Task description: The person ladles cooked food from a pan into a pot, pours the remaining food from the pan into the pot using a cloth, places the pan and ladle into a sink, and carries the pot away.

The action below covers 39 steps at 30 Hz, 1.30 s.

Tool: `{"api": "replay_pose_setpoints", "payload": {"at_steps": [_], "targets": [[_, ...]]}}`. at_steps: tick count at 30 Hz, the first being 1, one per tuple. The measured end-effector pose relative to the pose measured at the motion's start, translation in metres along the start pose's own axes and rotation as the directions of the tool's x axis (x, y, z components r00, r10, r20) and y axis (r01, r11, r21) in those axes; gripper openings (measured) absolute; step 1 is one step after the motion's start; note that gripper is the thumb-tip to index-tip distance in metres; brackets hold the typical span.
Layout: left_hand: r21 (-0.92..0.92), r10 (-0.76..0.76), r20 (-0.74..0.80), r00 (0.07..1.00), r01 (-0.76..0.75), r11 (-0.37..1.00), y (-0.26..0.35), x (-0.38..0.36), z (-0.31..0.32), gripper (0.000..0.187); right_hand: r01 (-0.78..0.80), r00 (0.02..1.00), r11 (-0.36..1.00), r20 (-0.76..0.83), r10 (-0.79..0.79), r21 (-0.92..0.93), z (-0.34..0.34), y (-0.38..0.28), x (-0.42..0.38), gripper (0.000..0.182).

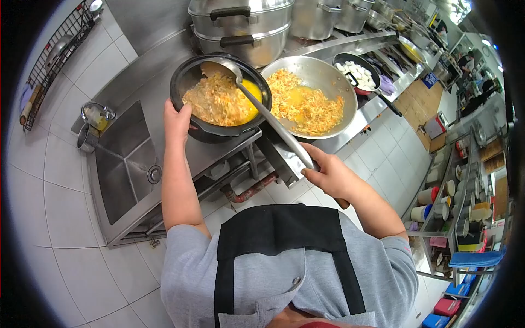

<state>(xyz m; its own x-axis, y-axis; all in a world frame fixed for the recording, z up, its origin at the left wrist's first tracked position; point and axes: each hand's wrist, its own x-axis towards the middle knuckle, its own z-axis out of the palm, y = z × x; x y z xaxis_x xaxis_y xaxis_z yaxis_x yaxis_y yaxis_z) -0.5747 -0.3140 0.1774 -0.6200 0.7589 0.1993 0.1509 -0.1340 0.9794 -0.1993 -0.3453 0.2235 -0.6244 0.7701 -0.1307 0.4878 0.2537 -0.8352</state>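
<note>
My left hand (177, 122) grips the near left side of a black pot (178, 90), which holds an orange-brown shredded mixture with yellow liquid at its right. In my right hand (328, 174) is the long metal handle of a ladle (273, 121), fingers wrapped round it. The ladle's bowl lies at the far inner side of the pot, over the mixture. Right beside the pot stands a wide metal pan (331, 76) with a similar orange and yellow shredded mixture and some liquid. The pot's underside is hidden.
A steel sink (121, 169) lies to the left. Large stacked steamer pots (240, 33) stand behind. At the right, a black frying pan (365, 64) holds white pieces, its handle jutting toward the aisle. Loaded shelves (454, 208) line the far right; other people are in the background.
</note>
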Motion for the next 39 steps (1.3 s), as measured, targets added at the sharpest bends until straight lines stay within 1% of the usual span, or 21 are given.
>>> {"api": "replay_pose_setpoints", "payload": {"at_steps": [1,2,5,6,9,10,13,14,17,20,23,24,25,26,27,28,30,33,35,36,39], "targets": [[0.000,-0.004,-0.006,1.000,0.004,1.000,-0.001,0.001,-0.002,0.038,0.093,0.994,0.985,-0.048,-0.101,-0.142,0.003,0.000,0.003,0.056],[0.000,-0.011,-0.010,1.000,0.011,1.000,-0.002,0.001,-0.003,0.038,-0.033,0.999,0.983,-0.007,0.032,-0.180,-0.004,-0.004,-0.002,0.058],[-0.006,-0.026,-0.006,1.000,0.026,1.000,-0.006,0.003,-0.007,0.038,-0.086,0.996,0.988,-0.048,0.081,-0.125,-0.018,-0.019,-0.019,0.058],[-0.011,-0.031,0.000,1.000,0.031,0.999,-0.006,0.003,-0.007,0.038,-0.055,0.995,0.993,-0.086,0.046,-0.101,-0.022,-0.018,-0.025,0.057],[-0.013,-0.055,-0.022,0.998,0.055,0.998,-0.002,0.001,-0.004,0.038,-0.149,0.977,0.985,-0.167,0.132,-0.088,-0.038,-0.016,-0.044,0.055],[-0.021,-0.035,-0.022,0.999,0.035,0.999,-0.004,0.002,-0.004,0.037,-0.215,0.966,0.961,-0.182,0.182,-0.176,-0.045,-0.008,-0.049,0.055],[0.007,-0.032,0.011,0.999,0.032,0.999,-0.005,0.006,-0.005,0.037,-0.239,0.935,0.955,-0.309,0.177,-0.176,-0.055,0.039,-0.047,0.055],[0.034,-0.019,-0.007,1.000,0.019,0.999,-0.003,0.006,-0.003,0.036,-0.320,0.916,0.923,-0.319,0.244,-0.212,-0.061,0.049,-0.042,0.054],[0.026,0.015,-0.016,1.000,-0.015,1.000,-0.001,0.005,0.000,0.037,-0.450,0.858,0.823,-0.423,0.291,-0.348,-0.074,0.092,-0.027,0.051],[0.013,0.009,0.005,1.000,-0.009,1.000,0.002,0.002,0.001,0.036,-0.555,0.806,0.726,-0.480,0.347,-0.407,-0.078,0.120,-0.027,0.043],[0.010,-0.001,0.008,1.000,0.001,1.000,-0.001,0.004,0.000,0.035,-0.569,0.788,0.779,-0.443,0.427,-0.263,-0.060,0.137,-0.041,0.034],[-0.001,0.008,0.005,1.000,-0.008,1.000,-0.003,0.005,-0.001,0.035,-0.582,0.776,0.806,-0.372,0.510,-0.110,-0.051,0.129,-0.042,0.029],[-0.012,0.017,0.003,1.000,-0.017,1.000,-0.004,0.005,-0.001,0.035,-0.586,0.755,0.804,-0.291,0.587,0.102,-0.039,0.120,-0.041,0.025],[-0.002,0.014,0.018,1.000,-0.014,1.000,-0.005,0.006,-0.002,0.035,-0.556,0.754,0.761,-0.183,0.631,0.334,-0.030,0.106,-0.037,0.021],[0.008,0.012,0.035,0.999,-0.013,1.000,-0.006,0.007,-0.005,0.035,-0.511,0.761,0.662,-0.068,0.645,0.549,-0.021,0.095,-0.032,0.019],[0.018,0.011,0.052,0.999,-0.012,1.000,-0.006,0.007,-0.006,0.035,-0.459,0.773,0.569,-0.009,0.634,0.682,-0.014,0.089,-0.023,0.017],[0.026,-0.009,0.029,1.000,0.008,1.000,-0.006,0.006,-0.005,0.034,-0.343,0.807,0.326,0.098,0.583,0.881,-0.012,0.080,0.000,0.013],[0.028,0.002,0.015,1.000,-0.002,1.000,-0.004,0.006,-0.004,0.034,-0.270,0.900,0.003,0.251,0.356,0.963,-0.020,0.088,0.032,0.015],[0.034,0.018,0.012,1.000,-0.018,0.999,-0.002,0.005,-0.004,0.035,-0.214,0.938,-0.246,0.269,0.218,0.945,-0.026,0.104,0.048,0.021],[0.040,0.026,0.009,1.000,-0.026,0.999,-0.001,0.003,-0.003,0.035,-0.198,0.948,-0.374,0.274,0.162,0.906,-0.029,0.106,0.051,0.027],[0.053,0.016,0.014,1.000,-0.016,0.998,-0.003,0.004,-0.006,0.039,-0.186,0.972,-0.495,0.232,0.032,0.849,-0.032,0.107,0.042,0.030]]}}
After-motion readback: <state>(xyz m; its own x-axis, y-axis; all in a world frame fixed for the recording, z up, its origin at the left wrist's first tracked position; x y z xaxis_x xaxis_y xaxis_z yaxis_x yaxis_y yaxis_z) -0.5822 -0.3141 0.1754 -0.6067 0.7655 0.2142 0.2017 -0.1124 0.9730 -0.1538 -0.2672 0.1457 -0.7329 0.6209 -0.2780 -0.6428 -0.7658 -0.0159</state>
